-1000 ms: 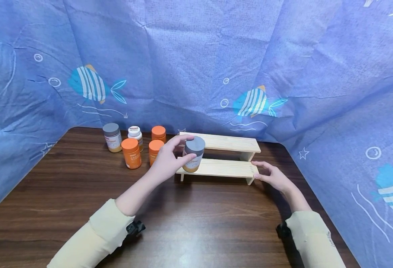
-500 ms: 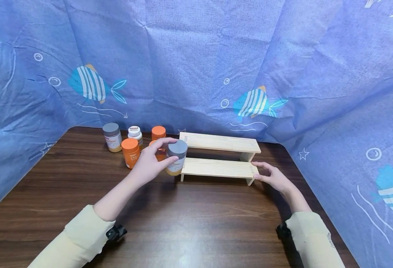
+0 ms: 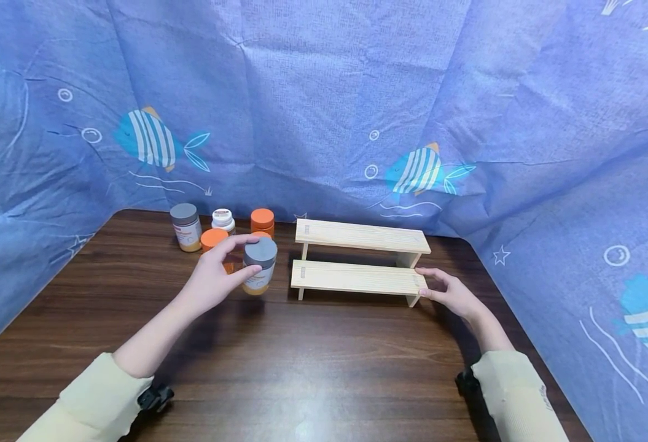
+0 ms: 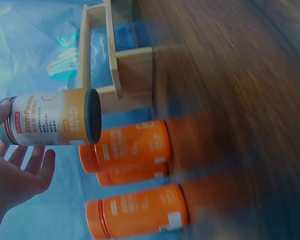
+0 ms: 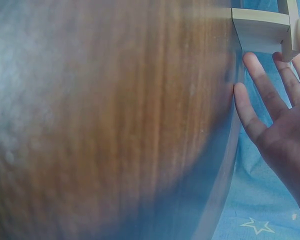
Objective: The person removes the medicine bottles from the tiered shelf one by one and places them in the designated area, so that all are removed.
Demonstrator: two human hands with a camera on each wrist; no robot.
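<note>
My left hand (image 3: 211, 279) holds a supplement jar (image 3: 259, 275) with a grey lid and white-and-yellow body, thumb and fingers around its upper part. In the left wrist view this jar (image 4: 52, 117) is apart from the orange jars (image 4: 145, 212) beside it. My right hand (image 3: 456, 296) grips the right end of the lower board of a two-step wooden rack (image 3: 357, 277), thumb at the front corner and a fingertip at the back. In the right wrist view the other fingers of the right hand (image 5: 285, 125) are spread near the board's end.
Left of the rack stand another grey-lidded jar (image 3: 187, 230), a small white bottle (image 3: 222, 219) and orange-lidded jars (image 3: 262, 220), some partly hidden behind my left hand and its jar. A blue fish-print cloth (image 3: 312, 123) hangs behind the dark wooden table (image 3: 324, 368).
My left hand has carried the grey-lidded jar leftward, from in front of the rack's left end to in front of the orange jars. The right hand stays at the rack.
</note>
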